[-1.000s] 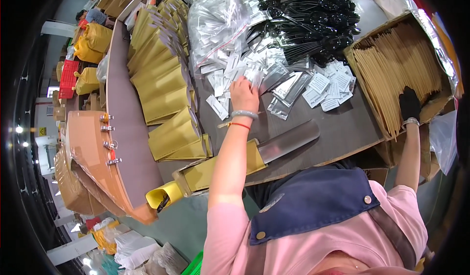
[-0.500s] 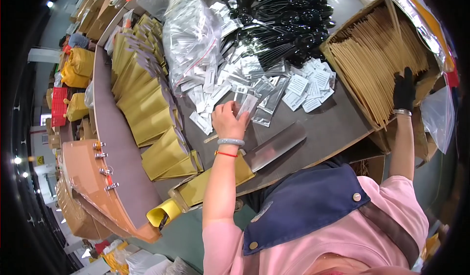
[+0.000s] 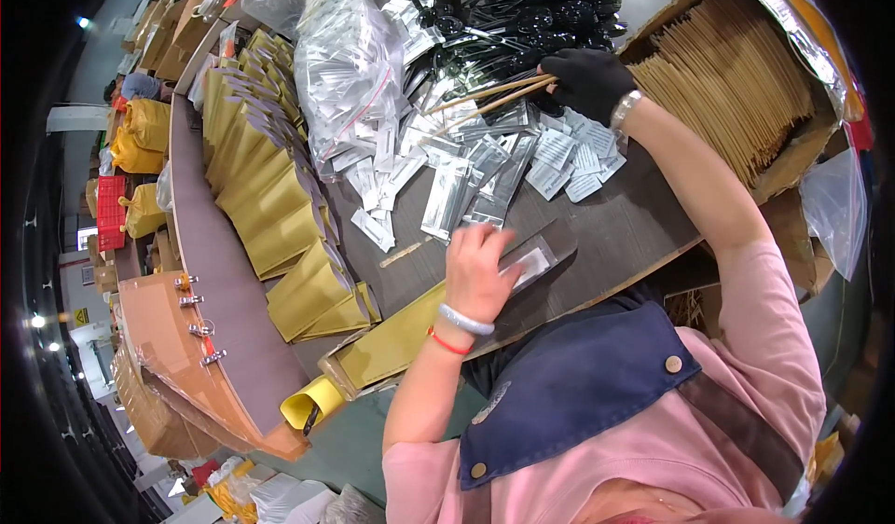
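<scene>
My right hand (image 3: 589, 84), in a black glove, is closed on two long, thin wooden sticks (image 3: 494, 95) that point left over the table. Its wrist wears a metal bracelet. Bare, with fingers loosely spread and slightly blurred, my left hand (image 3: 478, 268) hovers over a long tray beside a small clear packet with a white label (image 3: 531, 268). That packet lies on the tray's dark smooth end (image 3: 559, 240). Within the tray's other part is a gold paper sleeve (image 3: 392, 337). Flat silver packets (image 3: 446, 198) lie just beyond my left hand.
An open cardboard box (image 3: 792, 174) of wooden sticks stands at right. Shiny black plastic utensils (image 3: 531, 20) are heaped at the back, near printed white cards (image 3: 555, 151). A clear bag of packets (image 3: 350, 67) and a row of gold sleeves (image 3: 266, 198) lie at left.
My right hand has moved left from the box, bringing two wooden sticks over the table. My left hand has come nearer, from the silver packets to the tray, where a clear packet now lies.
</scene>
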Demonstrator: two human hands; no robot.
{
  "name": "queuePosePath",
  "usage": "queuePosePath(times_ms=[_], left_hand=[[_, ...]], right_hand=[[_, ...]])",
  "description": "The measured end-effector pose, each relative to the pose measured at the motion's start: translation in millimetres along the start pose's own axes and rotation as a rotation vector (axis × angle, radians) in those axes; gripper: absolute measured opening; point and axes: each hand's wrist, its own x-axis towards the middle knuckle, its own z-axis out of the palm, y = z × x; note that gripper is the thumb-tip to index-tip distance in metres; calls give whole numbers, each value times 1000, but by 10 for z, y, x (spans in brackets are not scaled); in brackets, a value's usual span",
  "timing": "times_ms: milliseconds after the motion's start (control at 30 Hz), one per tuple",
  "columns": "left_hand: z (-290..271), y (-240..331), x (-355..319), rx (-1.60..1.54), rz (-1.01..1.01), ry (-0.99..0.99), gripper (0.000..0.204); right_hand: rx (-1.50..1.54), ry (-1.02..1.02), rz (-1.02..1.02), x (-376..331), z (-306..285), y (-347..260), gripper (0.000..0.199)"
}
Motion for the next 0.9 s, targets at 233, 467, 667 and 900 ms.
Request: queuePosePath(times_ms=[233,467,667,900], left_hand=[[701,158,1013,-22,-29,232,39],[626,-114,1001,41,16,329,16],[-89,-15,-131,-283,-254,-127,25],[165,107,-796,350,-10,61,47]], right_hand=[[-190,-62,-103,140,106,94,20],[75,53,75,-40,-246,-185,19],[456,-107,74,-751,-198,-645,18],[412,-266,-169,-1196,214,-1053,17]])
